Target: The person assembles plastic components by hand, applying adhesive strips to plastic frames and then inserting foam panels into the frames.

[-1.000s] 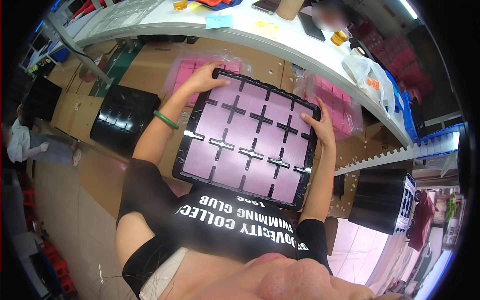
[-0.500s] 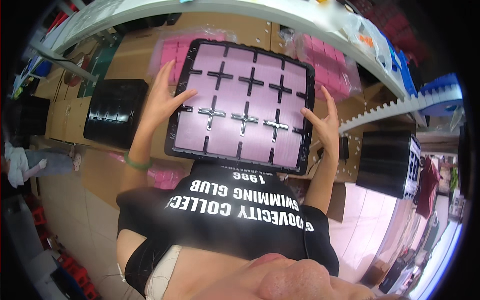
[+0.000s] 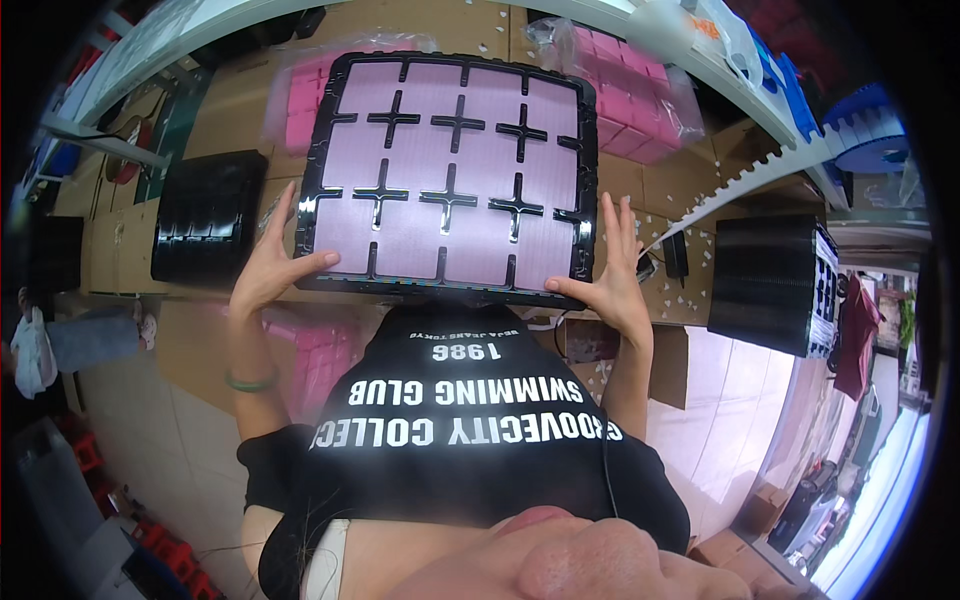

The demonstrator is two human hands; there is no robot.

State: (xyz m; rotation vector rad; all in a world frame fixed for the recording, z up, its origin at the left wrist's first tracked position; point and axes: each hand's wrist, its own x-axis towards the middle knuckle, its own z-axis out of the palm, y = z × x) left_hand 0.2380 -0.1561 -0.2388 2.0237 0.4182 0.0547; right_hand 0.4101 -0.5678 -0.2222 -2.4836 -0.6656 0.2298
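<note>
A black plastic tray [image 3: 450, 200] with a grid of pale pink-purple blocks or compartments and raised black cross-shaped dividers is in front of my body. My left hand [image 3: 270, 265] grips its near left corner, thumb over the rim and fingers along the outer side. At the near right corner my right hand [image 3: 610, 285] does likewise, thumb on the rim and fingers stretched up the side. Whether the tray is lifted or rests on something beneath is hidden, as is its underside.
Plastic-wrapped pink blocks [image 3: 625, 95] lie behind on cardboard [image 3: 450, 38], with another pink pack [image 3: 300, 110] at the far left. A black tray stack [image 3: 210, 215] stands left and a taller black stack [image 3: 765, 285] right. A white toothed strip [image 3: 760, 180] reaches in from the right.
The tray has moved left and somewhat farther from me. My hands have shifted from the middle of its sides to its near corners.
</note>
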